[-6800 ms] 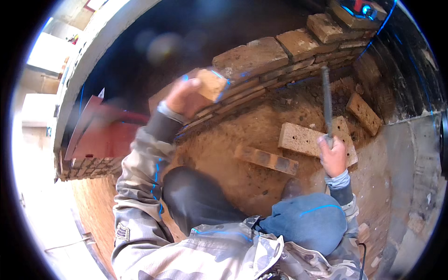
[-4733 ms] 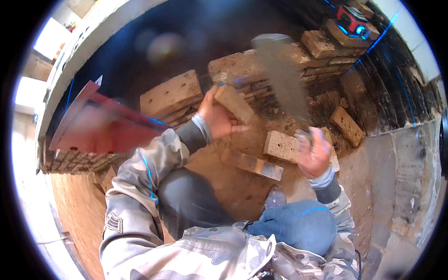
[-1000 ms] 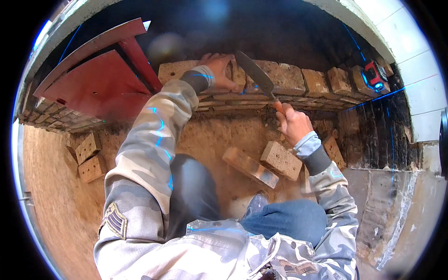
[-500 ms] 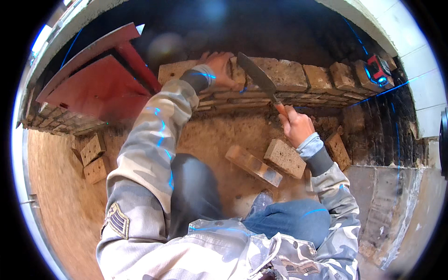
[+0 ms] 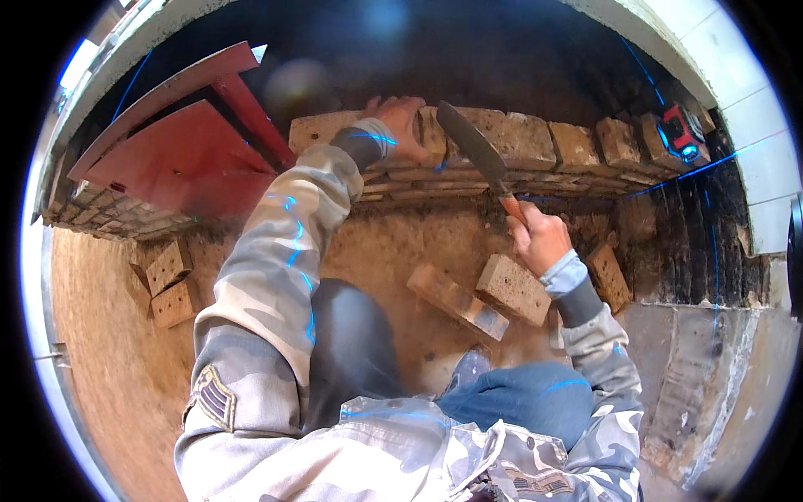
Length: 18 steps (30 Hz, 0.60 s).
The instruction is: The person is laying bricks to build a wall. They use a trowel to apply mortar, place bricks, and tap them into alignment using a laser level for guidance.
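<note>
On top of a low brick wall (image 5: 443, 176), my left hand (image 5: 396, 127) grips a brick (image 5: 432, 138) in the top course, its fingers over the far side and the thumb on the near side. Much of that brick is hidden under the hand. My right hand (image 5: 542, 241) is closed round the orange-brown handle of a trowel (image 5: 475, 146). The dark blade slants up and left over the wall's top, its tip close to the right of the brick in my left hand. Whether the blade touches the bricks, I cannot tell.
A red metal piece (image 5: 180, 163) leans over the wall at left. A red laser level (image 5: 684, 134) sits at the wall's right end, casting blue lines. Loose bricks (image 5: 513, 289) lie on the floor before my knees, and more bricks (image 5: 176, 303) at left.
My right hand has drawn the trowel slightly back toward me and to the right. The left hand stays on the brick. The whole view has shifted a little.
</note>
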{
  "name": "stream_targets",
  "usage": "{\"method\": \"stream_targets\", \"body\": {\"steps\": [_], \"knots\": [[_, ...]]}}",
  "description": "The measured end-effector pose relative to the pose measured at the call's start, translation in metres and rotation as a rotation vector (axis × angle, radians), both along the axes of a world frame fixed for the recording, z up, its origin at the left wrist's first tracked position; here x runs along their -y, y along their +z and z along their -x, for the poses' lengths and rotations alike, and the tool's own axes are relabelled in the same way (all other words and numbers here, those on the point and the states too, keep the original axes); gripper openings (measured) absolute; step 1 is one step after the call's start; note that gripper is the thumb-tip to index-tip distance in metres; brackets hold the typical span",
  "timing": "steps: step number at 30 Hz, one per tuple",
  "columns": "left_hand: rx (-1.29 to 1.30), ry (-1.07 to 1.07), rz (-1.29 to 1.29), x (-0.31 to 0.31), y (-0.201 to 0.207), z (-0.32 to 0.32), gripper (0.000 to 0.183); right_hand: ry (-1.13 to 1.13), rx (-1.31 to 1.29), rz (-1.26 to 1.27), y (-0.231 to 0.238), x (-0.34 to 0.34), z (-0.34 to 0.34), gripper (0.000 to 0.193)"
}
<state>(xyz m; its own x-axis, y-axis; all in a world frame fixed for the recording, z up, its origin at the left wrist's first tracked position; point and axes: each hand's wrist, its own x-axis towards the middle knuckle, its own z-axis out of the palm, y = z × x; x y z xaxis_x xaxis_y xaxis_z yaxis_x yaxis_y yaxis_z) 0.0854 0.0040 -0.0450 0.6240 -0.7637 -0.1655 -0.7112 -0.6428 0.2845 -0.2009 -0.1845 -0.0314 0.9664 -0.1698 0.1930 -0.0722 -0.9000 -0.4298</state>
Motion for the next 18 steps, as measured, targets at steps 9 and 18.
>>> {"method": "stream_targets", "body": {"steps": [9, 18], "knots": [[0.020, -0.013, 0.000, 0.007, 0.002, 0.000, 0.134, 0.010, 0.146, -0.045, 0.001, -0.010, 0.006, 0.020], [0.003, -0.072, 0.010, 0.006, -0.007, -0.008, 0.131, -0.010, -0.118, -0.237, -0.006, 0.000, 0.052, 0.028]]}}
